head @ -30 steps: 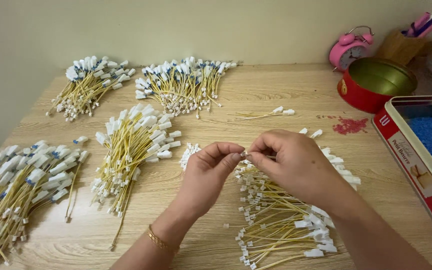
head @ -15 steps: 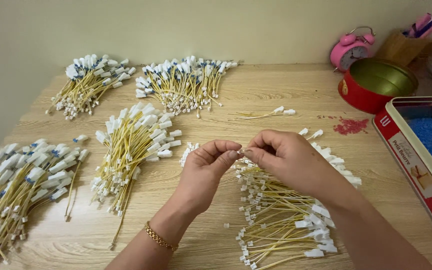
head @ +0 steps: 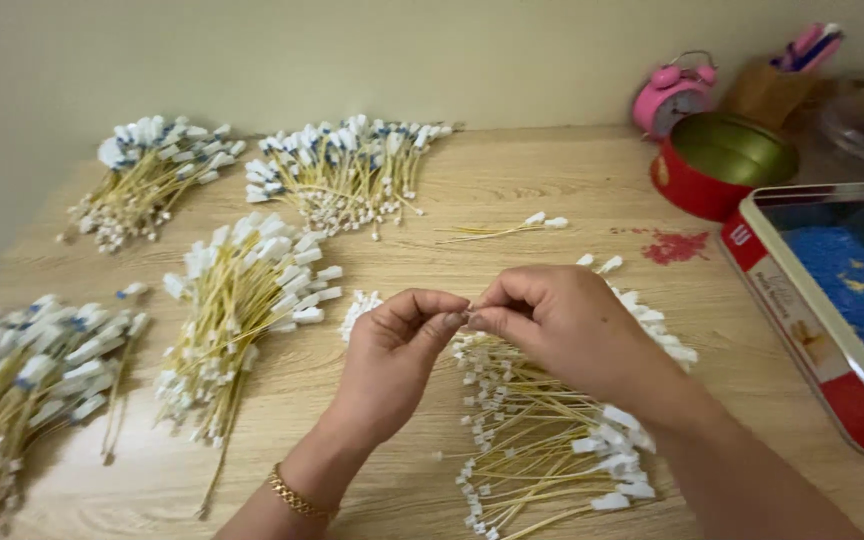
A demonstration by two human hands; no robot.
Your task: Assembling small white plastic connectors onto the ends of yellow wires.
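Two hands meet fingertip to fingertip above a heap of yellow wires on the desk (head: 512, 190).

The left hand (head: 392, 365) and the right hand (head: 572, 325) pinch their fingers (head: 449, 322) nearly closed at one spot; whatever thin piece they nip is too small to tell. Just beneath them lies the near pile of yellow wires with white plugs (head: 542, 440), partly hidden by the right hand. To the left lie a second bundle (head: 237, 310) and a third bundle (head: 22, 385) at the edge; two more bundles lie far back. A red round tin (head: 722, 165), a pink alarm clock (head: 674, 92) and a rectangular tin (head: 832, 300) stand to the right.
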